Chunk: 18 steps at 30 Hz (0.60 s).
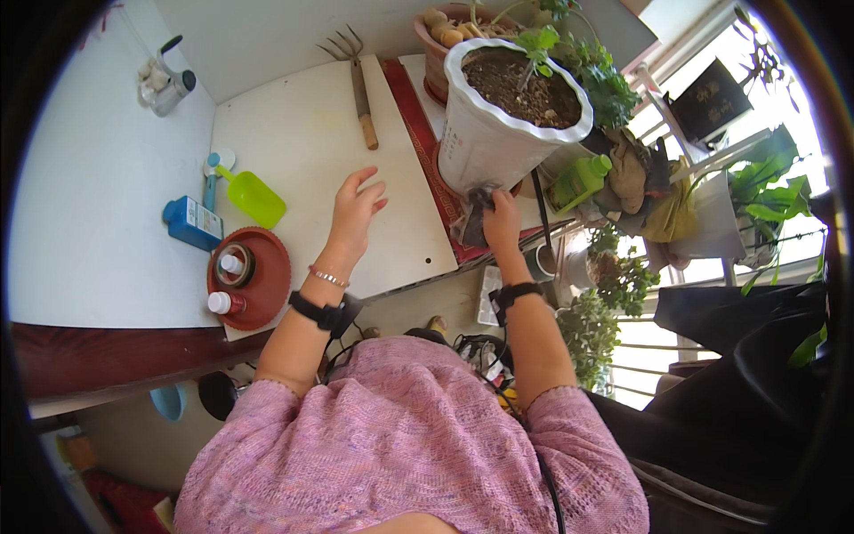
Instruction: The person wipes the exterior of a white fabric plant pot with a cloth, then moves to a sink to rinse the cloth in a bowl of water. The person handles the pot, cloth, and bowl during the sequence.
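A white ceramic flowerpot (pixel 477 143) with a scalloped rim holds soil and a small green plant. My right hand (pixel 502 223) grips a crumpled grey cloth (pixel 472 223) at the foot of this pot. Over the white board, my left hand (pixel 357 207) is raised with its fingers apart and nothing in them. Beyond it lies a hand cultivator (pixel 360 93) with several metal tines and a wooden handle. To the left are a lime-green scoop (pixel 257 199) and a blue bottle (pixel 193 222).
A red-brown plastic saucer (pixel 270 280) carries a tape roll and a small bottle. Behind the white pot stands a terracotta-coloured pot (pixel 430 57). A green bottle (pixel 579 183), cloths and potted plants crowd the right side. A spray bottle's metal-look body (pixel 172 93) is at upper left.
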Each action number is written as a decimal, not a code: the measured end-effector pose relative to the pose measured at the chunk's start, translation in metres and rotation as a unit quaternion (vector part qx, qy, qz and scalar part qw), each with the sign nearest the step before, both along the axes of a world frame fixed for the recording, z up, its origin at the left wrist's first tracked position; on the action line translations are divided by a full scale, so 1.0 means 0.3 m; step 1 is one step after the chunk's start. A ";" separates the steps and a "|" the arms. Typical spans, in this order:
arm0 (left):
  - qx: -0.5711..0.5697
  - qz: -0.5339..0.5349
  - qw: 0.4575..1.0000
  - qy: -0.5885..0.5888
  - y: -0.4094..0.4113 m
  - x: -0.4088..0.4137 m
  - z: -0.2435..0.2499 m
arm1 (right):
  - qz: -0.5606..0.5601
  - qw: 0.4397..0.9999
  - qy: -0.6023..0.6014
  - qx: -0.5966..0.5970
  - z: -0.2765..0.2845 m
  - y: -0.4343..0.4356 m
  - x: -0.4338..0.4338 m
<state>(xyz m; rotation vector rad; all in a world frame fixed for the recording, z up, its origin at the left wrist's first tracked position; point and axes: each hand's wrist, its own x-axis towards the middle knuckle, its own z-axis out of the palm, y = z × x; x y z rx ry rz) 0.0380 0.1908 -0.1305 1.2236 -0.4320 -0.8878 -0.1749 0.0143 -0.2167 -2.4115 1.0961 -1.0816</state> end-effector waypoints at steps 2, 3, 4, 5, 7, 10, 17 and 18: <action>0.017 0.020 0.999 0.018 0.079 0.008 -0.033 | -0.031 0.989 -0.113 -0.095 0.084 0.030 0.045; 0.030 0.026 0.999 0.025 0.114 0.007 -0.049 | -0.048 0.974 -0.171 -0.137 0.128 0.058 0.066; 0.035 0.030 0.998 0.036 0.139 0.012 -0.064 | -0.058 0.967 -0.127 -0.213 0.195 0.085 0.103; 0.040 0.033 0.998 0.046 0.158 0.017 -0.083 | -0.042 0.968 -0.082 -0.235 0.224 0.090 0.139; 0.048 0.029 0.997 0.059 0.183 0.018 -0.103 | -0.020 0.960 0.007 -0.279 0.258 0.082 0.202; 0.051 0.017 0.996 0.066 0.203 0.017 -0.120 | -0.028 0.953 0.126 -0.272 0.130 0.064 0.219; 0.072 0.015 0.997 0.035 0.307 0.073 -0.153 | -0.019 0.971 0.129 -0.201 0.004 0.072 0.149; 0.071 0.024 0.996 0.040 0.312 0.087 -0.145 | -0.010 0.964 0.104 -0.245 0.073 0.070 0.166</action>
